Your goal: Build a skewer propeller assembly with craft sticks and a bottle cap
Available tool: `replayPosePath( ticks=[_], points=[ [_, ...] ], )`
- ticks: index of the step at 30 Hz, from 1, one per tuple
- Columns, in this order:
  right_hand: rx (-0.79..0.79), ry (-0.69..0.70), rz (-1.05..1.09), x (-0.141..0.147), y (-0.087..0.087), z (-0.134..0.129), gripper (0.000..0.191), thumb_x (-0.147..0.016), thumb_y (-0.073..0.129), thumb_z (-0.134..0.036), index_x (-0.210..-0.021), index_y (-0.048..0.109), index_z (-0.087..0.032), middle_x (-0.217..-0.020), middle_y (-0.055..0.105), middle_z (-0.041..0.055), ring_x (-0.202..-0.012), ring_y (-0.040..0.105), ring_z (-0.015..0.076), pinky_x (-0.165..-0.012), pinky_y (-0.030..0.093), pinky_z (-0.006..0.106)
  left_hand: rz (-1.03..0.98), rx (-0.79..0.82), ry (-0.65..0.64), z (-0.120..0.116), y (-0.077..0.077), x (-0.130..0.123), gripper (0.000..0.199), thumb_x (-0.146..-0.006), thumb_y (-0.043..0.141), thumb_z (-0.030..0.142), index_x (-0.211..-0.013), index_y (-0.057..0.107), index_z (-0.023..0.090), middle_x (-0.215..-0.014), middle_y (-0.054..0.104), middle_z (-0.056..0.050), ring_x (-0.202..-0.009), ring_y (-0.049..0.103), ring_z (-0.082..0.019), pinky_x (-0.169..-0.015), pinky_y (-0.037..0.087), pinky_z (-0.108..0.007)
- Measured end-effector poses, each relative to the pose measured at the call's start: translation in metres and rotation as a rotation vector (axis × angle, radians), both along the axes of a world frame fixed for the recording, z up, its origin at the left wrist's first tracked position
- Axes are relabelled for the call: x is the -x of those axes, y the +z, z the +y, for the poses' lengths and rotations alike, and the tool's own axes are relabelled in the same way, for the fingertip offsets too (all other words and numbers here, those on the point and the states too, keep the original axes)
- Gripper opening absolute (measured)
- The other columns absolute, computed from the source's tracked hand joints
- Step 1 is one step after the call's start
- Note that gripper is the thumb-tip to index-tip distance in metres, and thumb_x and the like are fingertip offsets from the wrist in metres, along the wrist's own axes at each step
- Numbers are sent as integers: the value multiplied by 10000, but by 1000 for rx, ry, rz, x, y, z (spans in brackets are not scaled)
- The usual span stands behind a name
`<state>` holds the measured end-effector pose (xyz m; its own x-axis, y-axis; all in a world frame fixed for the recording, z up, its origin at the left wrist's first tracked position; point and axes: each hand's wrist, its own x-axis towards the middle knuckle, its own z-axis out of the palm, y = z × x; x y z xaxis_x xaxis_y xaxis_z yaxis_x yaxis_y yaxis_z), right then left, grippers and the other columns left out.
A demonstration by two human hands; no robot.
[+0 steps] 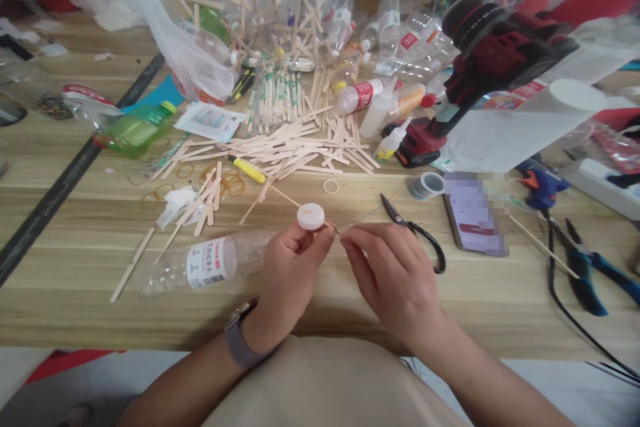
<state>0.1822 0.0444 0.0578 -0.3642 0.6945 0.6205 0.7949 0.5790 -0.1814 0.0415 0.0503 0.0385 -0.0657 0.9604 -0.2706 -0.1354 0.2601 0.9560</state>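
My left hand, wearing a watch, is closed on a thin wooden skewer. A white bottle cap is threaded on the skewer, just beyond my fingertips. Close against it, my right hand pinches a thin thread at the skewer's near end. This thread runs up to the right, past black-handled scissors lying beside my right hand. To the left of my left hand, a clear water bottle lies on its side, partly hidden by that hand.
Wooden sticks are heaped across the middle, behind a yellow-handled tool. A drill stands behind a spool and a phone. At right are a glue gun and pliers. Plastic bottles crowd the back.
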Motion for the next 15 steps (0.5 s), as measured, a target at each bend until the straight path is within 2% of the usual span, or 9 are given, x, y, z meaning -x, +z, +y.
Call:
replayPosePath(
  ticks=[5, 10, 15],
  points=[
    [220, 3, 149, -3, 0, 4, 109, -956, 481, -150, -920, 565, -209, -778, 697, 25, -684, 663, 151, -620, 505, 258, 93, -32, -65, -2, -1, 1, 212, -810, 675, 380, -762, 712, 177, -652, 603, 20, -621, 503, -130, -560, 368, -224],
    [704, 9, 390, -7, 10, 10, 116, -929, 506, -204, -833, 572, -208, -610, 651, -29, -517, 617, 109, -474, 454, 199, 188, -74, -176, -2, 4, 7, 237, -830, 637, 390, -767, 712, 174, -595, 553, 27, -560, 452, -123, -524, 335, -228],
    [1092, 57, 646, -10, 20, 17, 134, -899, 540, -288, -813, 569, -189, -623, 638, -29, -486, 620, 96, -474, 489, 202, 251, -129, -191, -3, 4, 10, 221, -831, 633, 378, -780, 697, 173, -543, 504, 48, -499, 385, -106, -479, 306, -219]
  ],
)
